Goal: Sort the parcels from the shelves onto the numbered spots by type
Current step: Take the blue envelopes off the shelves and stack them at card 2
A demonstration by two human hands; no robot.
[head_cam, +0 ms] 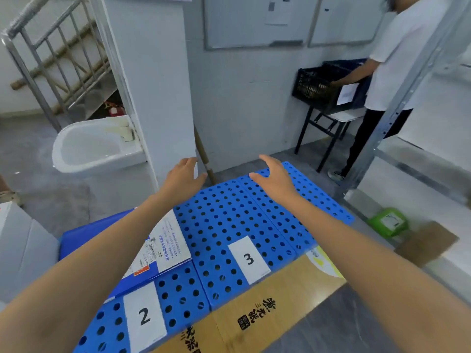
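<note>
A blue perforated platform [229, 220] fills the middle of the view. Along its near edge lies a flat brown cardboard sheet [270, 296] printed with black Chinese characters, too blurred to read with any certainty. A blue-and-white parcel [167, 242] lies on the platform just behind the "2" sign, its label showing a barcode, an orange patch and fine print that is too small to read. At the far right, a second person reaches into a black crate [314, 85] standing on a small table; its contents are too blurred to make out.

The left hand [182, 178] and right hand [274, 178] hover over the platform's far end, fingers loosely spread, holding nothing. White signs read "2" [144, 315] and "3" [248, 258]. A small green parcel [387, 221] with a white label sits low on the shelving at the right.
</note>
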